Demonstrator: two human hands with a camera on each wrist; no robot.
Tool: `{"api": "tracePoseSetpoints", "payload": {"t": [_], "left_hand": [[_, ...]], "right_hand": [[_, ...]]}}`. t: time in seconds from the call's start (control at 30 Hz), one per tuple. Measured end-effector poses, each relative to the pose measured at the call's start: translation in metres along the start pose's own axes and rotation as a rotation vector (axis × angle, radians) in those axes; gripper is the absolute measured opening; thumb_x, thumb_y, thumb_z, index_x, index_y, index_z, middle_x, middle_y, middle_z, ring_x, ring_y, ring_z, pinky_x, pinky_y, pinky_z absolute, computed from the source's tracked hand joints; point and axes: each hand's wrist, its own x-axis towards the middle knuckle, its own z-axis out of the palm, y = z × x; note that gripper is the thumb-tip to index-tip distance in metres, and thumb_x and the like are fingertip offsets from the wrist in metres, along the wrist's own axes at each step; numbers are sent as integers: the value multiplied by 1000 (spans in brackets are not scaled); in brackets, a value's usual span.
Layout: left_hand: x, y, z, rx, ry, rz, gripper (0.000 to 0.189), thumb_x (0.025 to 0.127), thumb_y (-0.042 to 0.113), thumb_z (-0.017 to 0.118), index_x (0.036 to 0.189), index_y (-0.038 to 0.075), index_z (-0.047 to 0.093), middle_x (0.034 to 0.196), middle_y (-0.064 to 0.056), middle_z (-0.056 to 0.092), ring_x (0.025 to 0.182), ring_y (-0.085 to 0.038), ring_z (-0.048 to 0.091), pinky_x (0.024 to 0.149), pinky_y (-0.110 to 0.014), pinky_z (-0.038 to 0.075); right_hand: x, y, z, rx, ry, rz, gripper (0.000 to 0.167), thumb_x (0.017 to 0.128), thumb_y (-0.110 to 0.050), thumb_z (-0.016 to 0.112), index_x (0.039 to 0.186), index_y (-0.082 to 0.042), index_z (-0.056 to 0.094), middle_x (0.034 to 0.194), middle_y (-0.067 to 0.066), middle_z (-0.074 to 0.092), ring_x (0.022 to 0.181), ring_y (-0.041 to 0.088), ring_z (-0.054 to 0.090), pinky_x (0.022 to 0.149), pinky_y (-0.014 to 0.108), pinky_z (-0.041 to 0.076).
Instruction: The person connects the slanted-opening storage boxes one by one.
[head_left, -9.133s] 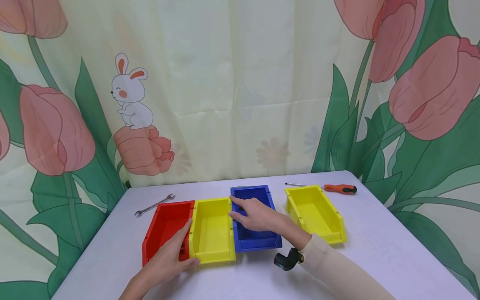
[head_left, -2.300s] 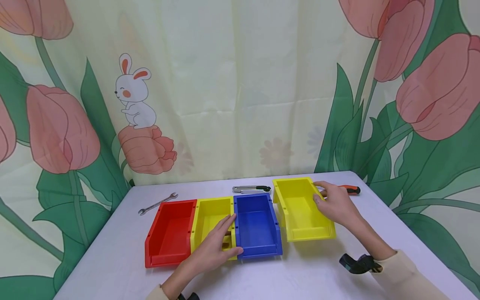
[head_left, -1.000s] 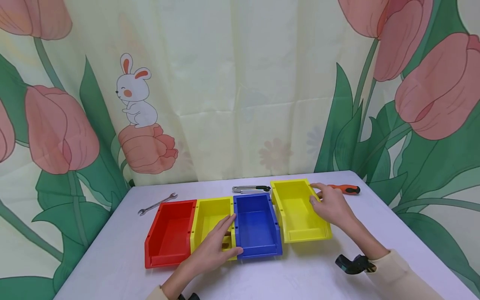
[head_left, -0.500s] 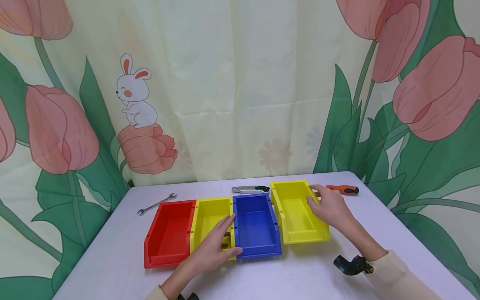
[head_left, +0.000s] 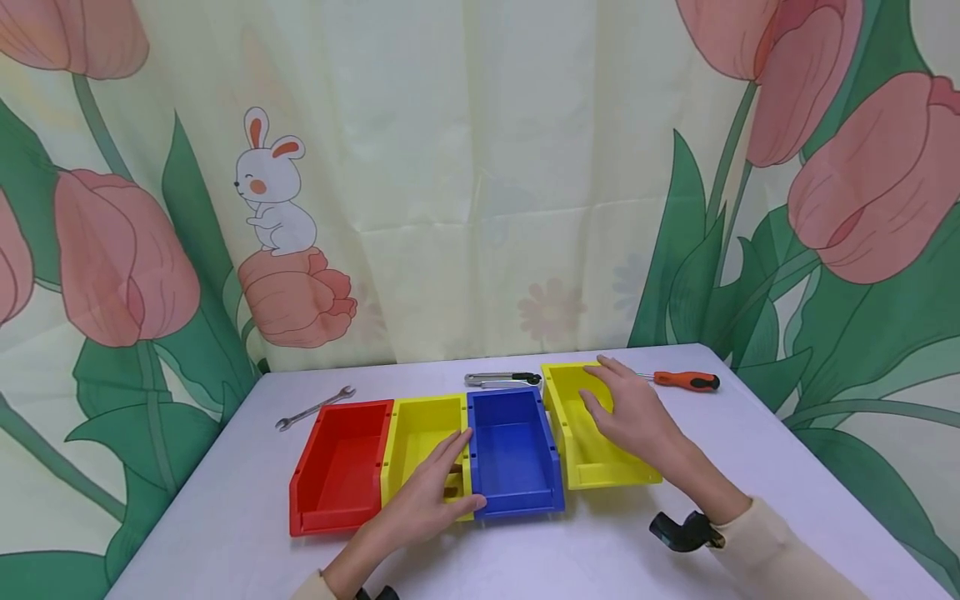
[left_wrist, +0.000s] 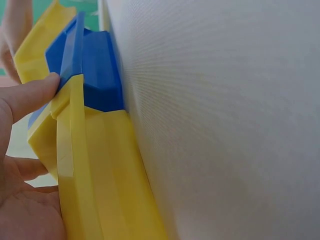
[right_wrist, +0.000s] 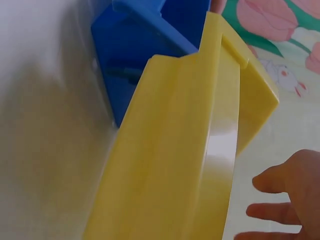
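Observation:
Three bins stand in a row in the head view: a red storage bin (head_left: 345,467), a yellow storage bin (head_left: 420,425) and a blue storage bin (head_left: 513,458). My left hand (head_left: 423,492) grips the yellow bin's right wall where it meets the blue one; its thumb lies at the front corner, and other fingers reach inside. A second yellow storage bin (head_left: 611,475) sits right beside the blue bin, set slightly farther back. Over it, my right hand (head_left: 637,421) hovers with fingers spread, holding nothing. In the right wrist view those fingers (right_wrist: 275,212) are apart from the bin.
An open-end wrench (head_left: 315,408) lies behind the red bin at left. Behind the blue bin lies a slim silver-and-black tool (head_left: 502,379). At right rests a screwdriver (head_left: 686,381) with an orange and black handle. A printed curtain (head_left: 420,275) hangs at the table's back edge.
The blue bin has come forward into the row, and the second yellow bin has moved left beside it. My right hand has let go of that bin and moved left over it.

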Motion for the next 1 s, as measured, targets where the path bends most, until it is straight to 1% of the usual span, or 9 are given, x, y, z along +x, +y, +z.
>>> {"api": "tracePoseSetpoints", "payload": {"t": [0.1,0.2,0.33,0.53,0.63,0.73,0.83,0.9,1.0], "left_hand": [[0,1,0,-1,-2,1,101,89,45,83,170,30,24,175,-12,29,150,-42,48,103,-57,60],[0,1,0,-3,-3,-1,101,89,44,83,170,31,24,175,-12,29,153,-43,45,104,-58,59],[-1,2,0,-5,-6,-5,101,89,45,83,170,32,24,175,-12,30,155,-44,42,105,-60,58],[-2,2,0,-6,-11,-11,100,89,46,82,170,34,24,175,-12,30,157,-43,38,107,-63,56],[-1,2,0,-2,-9,-6,100,89,46,82,170,34,23,175,-11,29,157,-43,39,107,-63,56],[-1,2,-1,1,-6,-1,100,90,45,82,170,35,23,175,-11,29,157,-43,39,107,-62,56],[-1,2,-1,2,-7,4,99,90,45,81,170,35,23,175,-11,29,157,-43,38,108,-63,55],[-1,1,-1,3,-7,6,99,90,45,81,170,35,23,175,-11,30,158,-43,38,108,-64,55],[-1,1,-1,-2,-9,6,100,90,44,82,170,34,23,175,-12,30,157,-44,39,108,-63,55]], "right_hand": [[0,-5,4,56,-64,-24,45,104,-21,66,145,-3,62,150,25,61,137,47,60,112,63,51],[1,-7,8,146,-150,-35,47,107,-24,62,148,-2,59,140,21,69,122,39,71,103,54,61],[2,-9,14,213,-237,-40,50,110,-26,57,153,-2,54,132,16,74,113,32,75,95,45,65],[2,-10,19,201,-260,-49,52,111,-26,53,159,-6,48,134,15,74,116,30,74,101,48,62],[3,-12,21,184,-270,-39,52,112,-27,51,161,-9,45,133,14,74,110,24,71,101,46,61],[3,-13,21,169,-286,-26,53,113,-27,50,163,-11,42,112,9,77,97,17,64,92,39,59],[3,-15,22,165,-301,-12,53,113,-28,48,164,-13,40,82,2,63,83,14,57,80,31,50],[3,-16,22,160,-312,-6,53,113,-27,48,164,-13,40,72,0,52,76,14,54,74,28,46],[2,-17,25,150,-320,5,53,113,-27,49,163,-13,41,69,-1,48,67,14,49,68,25,43]]}}
